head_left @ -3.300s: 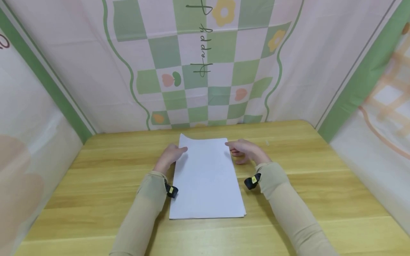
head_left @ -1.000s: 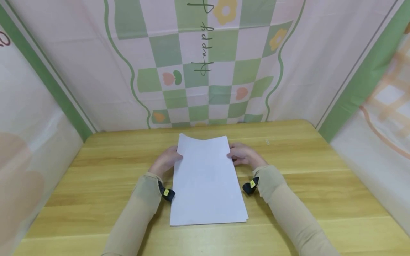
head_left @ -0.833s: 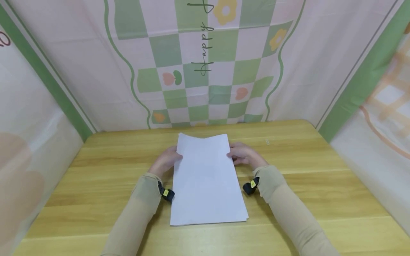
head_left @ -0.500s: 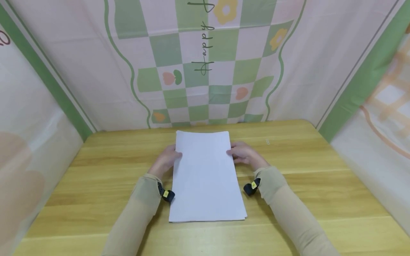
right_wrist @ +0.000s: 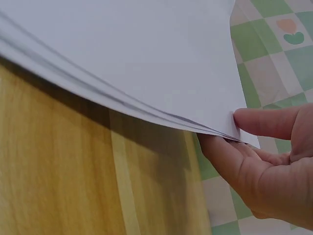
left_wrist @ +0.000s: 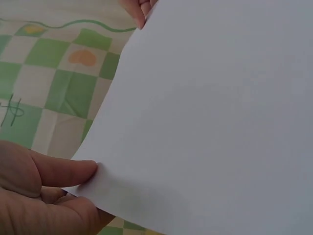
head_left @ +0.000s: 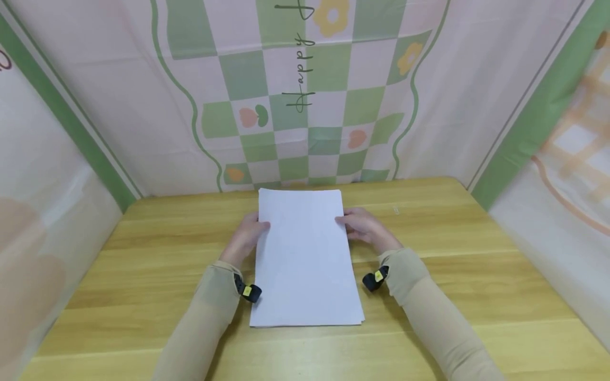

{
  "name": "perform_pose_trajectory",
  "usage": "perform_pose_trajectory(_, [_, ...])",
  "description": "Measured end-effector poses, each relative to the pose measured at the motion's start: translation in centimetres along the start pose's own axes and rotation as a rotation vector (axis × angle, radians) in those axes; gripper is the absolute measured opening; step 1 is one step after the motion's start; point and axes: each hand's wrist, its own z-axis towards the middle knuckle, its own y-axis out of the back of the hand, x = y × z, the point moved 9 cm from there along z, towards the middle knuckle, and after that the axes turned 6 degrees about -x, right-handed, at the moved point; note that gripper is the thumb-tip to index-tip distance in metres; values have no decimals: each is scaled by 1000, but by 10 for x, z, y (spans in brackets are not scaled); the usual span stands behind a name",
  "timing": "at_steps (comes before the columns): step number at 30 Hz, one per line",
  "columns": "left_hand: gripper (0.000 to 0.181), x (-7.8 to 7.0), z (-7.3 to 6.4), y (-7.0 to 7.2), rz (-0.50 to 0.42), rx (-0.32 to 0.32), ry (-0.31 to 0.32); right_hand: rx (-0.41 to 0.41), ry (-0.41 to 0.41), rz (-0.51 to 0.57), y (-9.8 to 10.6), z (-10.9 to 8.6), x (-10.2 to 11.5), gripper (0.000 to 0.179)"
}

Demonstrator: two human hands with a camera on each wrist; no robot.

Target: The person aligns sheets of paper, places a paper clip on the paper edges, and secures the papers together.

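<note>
A thin stack of white paper [head_left: 305,264] lies lengthwise before me, its far end lifted off the table. My left hand [head_left: 247,235] pinches the left edge near the far corner, thumb on top and fingers beneath, as the left wrist view shows with the paper [left_wrist: 195,107] sloping up. On the opposite edge my right hand [head_left: 364,227] grips the stack the same way. In the right wrist view several sheet edges of the paper [right_wrist: 137,58] fan slightly apart and bow down toward the table, with the right hand [right_wrist: 264,161] at the corner. Fingers under the stack are partly hidden.
The wooden table [head_left: 476,296] carries a small paper clip-like item [head_left: 395,210] to the right of the stack. Behind the table hangs a green-and-white checked curtain [head_left: 305,106]. Small black cameras [head_left: 375,279] are strapped to both wrists.
Both hands have taken hold of the side edges, where earlier the right only touched a corner. The far end has risen, and its sagging middle has straightened out.
</note>
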Motion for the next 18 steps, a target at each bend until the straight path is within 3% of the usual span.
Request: perform_pose_trajectory(18, [50, -17, -9, 6, -28, -64, -4, -19, 27, -8, -2, -12, 12, 51])
